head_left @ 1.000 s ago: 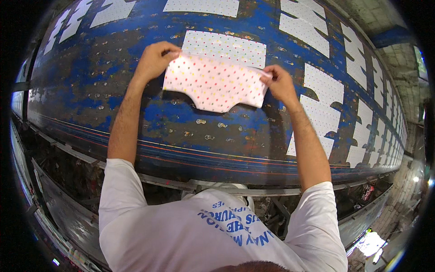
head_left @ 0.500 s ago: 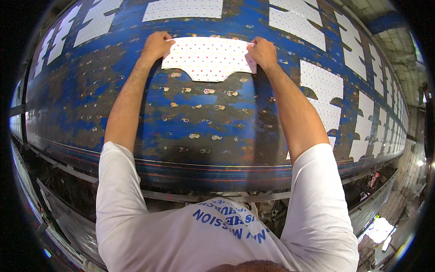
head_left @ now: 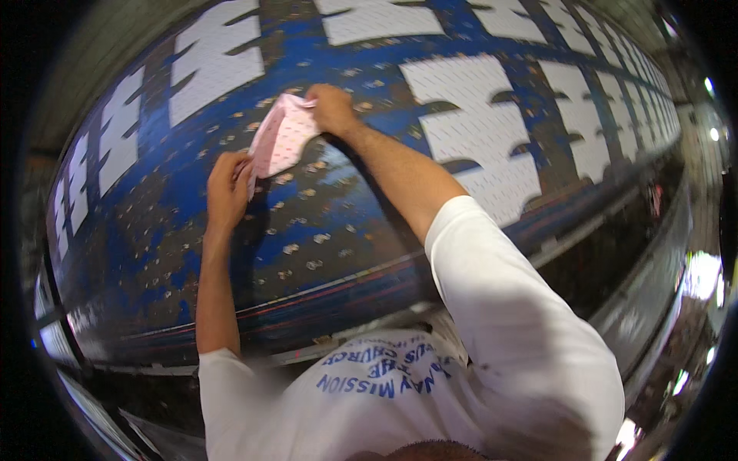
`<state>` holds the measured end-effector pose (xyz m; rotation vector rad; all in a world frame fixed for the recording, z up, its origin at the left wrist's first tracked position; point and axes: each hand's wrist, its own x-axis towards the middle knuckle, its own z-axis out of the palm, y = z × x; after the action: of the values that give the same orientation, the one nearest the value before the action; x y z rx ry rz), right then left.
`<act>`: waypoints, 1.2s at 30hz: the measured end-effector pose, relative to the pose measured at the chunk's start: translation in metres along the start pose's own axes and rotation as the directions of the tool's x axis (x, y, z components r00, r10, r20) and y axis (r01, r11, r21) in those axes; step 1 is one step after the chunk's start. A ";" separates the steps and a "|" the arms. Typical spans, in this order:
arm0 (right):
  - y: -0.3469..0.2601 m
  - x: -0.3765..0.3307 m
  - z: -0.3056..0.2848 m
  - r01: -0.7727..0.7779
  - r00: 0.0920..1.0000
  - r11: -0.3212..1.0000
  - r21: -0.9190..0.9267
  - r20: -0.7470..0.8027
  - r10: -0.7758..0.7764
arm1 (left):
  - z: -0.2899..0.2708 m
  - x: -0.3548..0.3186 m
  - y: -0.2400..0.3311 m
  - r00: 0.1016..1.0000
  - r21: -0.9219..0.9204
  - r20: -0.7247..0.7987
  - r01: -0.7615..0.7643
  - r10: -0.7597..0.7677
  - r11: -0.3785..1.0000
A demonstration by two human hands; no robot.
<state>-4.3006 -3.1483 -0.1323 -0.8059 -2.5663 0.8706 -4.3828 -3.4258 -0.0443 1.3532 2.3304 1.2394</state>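
Note:
Between my two hands hangs a cut fabric piece [head_left: 283, 137], white-pink with rows of small dots, folded over and sagging in the middle. My left hand [head_left: 227, 184] pinches its lower left end, fingers closed. At the upper right corner, my right hand [head_left: 334, 110] grips the fabric between thumb and fingers. The piece is held above the long table [head_left: 307, 207], whose top is mottled blue and dark grey with small printed marks. Part of the cloth near my left fingers is hidden behind them.
More flat white dotted fabric pieces with curved cut-outs lie on the table: one group [head_left: 477, 131] to the right, another [head_left: 219, 58] at far left, others [head_left: 380, 21] along the back. A metal rail [head_left: 307, 353] runs along the table's near edge.
The fabric was stretched flat and wide between my hands; now it is folded and slack. My hands have come closer together, the left one lower. The whole view has turned.

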 end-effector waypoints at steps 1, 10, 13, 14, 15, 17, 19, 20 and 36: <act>0.003 -0.024 0.000 0.002 0.997 0.977 0.215 -0.077 0.015 | 0.003 -0.017 0.024 0.998 -0.124 0.030 0.058 -0.055 0.991; 0.102 -0.247 -0.192 -0.272 0.960 0.715 0.643 0.132 0.246 | 0.048 -0.100 0.190 0.952 -0.342 0.302 0.064 0.045 0.938; 0.152 -0.307 -0.287 -0.340 0.938 0.774 0.535 0.138 0.316 | 0.095 -0.108 0.223 0.916 -0.381 0.387 0.057 0.103 0.923; 0.166 -0.322 -0.309 -0.341 0.927 0.769 0.541 0.057 0.371 | 0.115 -0.110 0.233 0.909 -0.410 0.413 0.126 0.061 0.903; 0.182 -0.333 -0.329 -0.396 0.889 0.736 0.549 0.030 0.456 | 0.136 -0.112 0.239 0.897 -0.434 0.442 0.207 0.007 0.877; 0.217 -0.348 -0.361 -0.451 0.848 0.719 0.529 0.002 0.530 | 0.183 -0.108 0.247 0.887 -0.392 0.452 0.291 -0.093 0.873; 0.253 -0.346 -0.373 -0.433 0.867 0.795 0.424 -0.044 0.496 | 0.234 -0.094 0.248 0.908 -0.287 0.406 0.237 -0.106 0.928; 0.269 -0.342 -0.374 -0.433 0.871 0.820 0.375 -0.061 0.488 | 0.259 -0.082 0.244 0.930 -0.192 0.363 0.135 -0.057 0.972; 0.338 -0.270 -0.346 -0.245 0.952 0.955 -0.168 0.144 0.270 | 0.339 -0.046 0.224 0.937 0.387 0.221 0.172 -0.272 0.906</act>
<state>-3.7914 -2.9303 -0.1110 -1.1822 -2.7373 0.8584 -4.0383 -3.2141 -0.1076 1.2089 2.5015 0.5348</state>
